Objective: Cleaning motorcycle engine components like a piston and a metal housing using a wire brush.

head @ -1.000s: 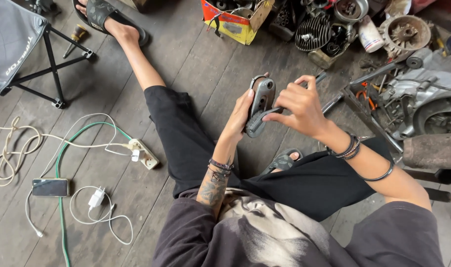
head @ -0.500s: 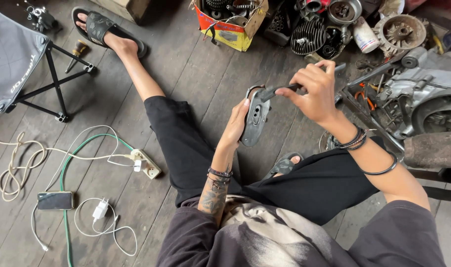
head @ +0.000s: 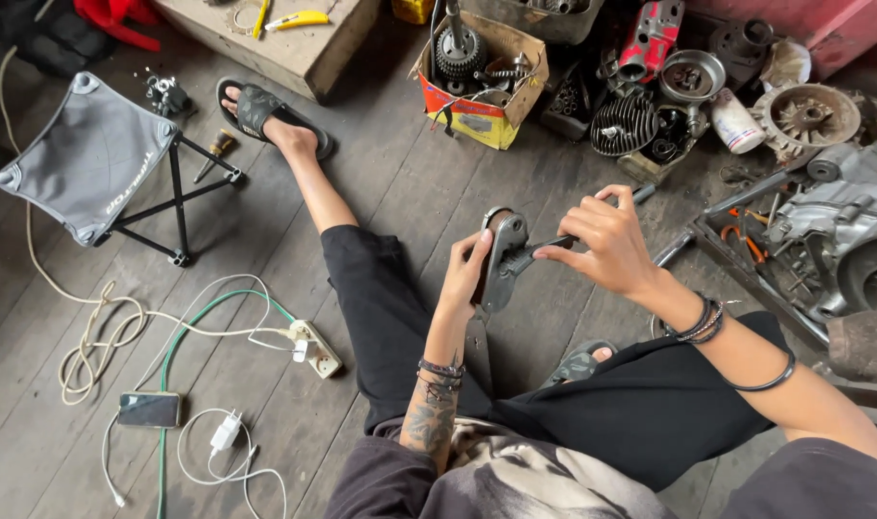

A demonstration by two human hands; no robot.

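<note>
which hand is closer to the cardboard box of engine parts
Right. The right hand is just below the cardboard box, gripping a tool; the left hand sits lower, holding the metal part.

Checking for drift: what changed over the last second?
The right hand slid off the metal part onto a thin tool set against it. The left hand kept holding the part, now lower and more upright. Stool and phone unchanged.

Workshop: engine parts (head: pixel 640 120) strewn about.

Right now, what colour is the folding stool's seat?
Grey, seen in the head view: the folding stool's seat rests on black legs.
</note>
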